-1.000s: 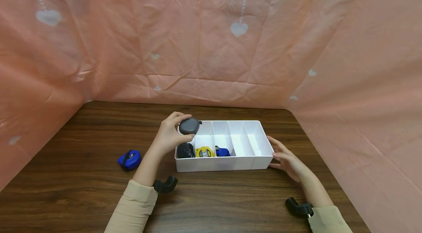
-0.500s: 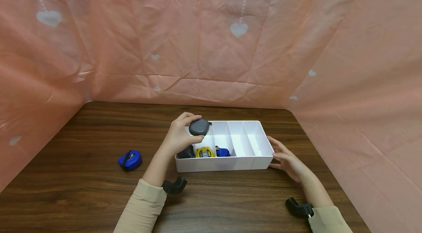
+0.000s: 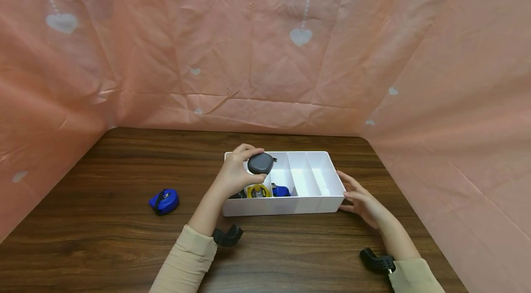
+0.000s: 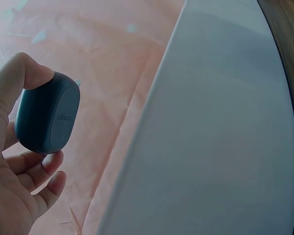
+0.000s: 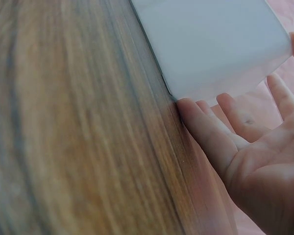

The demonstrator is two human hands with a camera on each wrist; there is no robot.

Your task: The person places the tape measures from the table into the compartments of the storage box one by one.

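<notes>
My left hand pinches a rounded dark grey tape measure between thumb and fingers. It is held above the left part of a white divided box. In the left wrist view, faint lettering shows on the flat side of the tape measure. Inside the box, a yellow tape measure and a blue one sit in separate compartments. A black item in the leftmost compartment is mostly hidden by the hand. Fingertips of my right hand rest against the box's right end, fingers extended.
Another blue tape measure with a black strap lies on the dark wooden table, left of the box. Pink fabric with white hearts hangs behind the table and at both sides.
My left hand has moved rightward with the grey tape measure, from over the leftmost compartment to farther along the box. The right hand stays in place at the box's end.
</notes>
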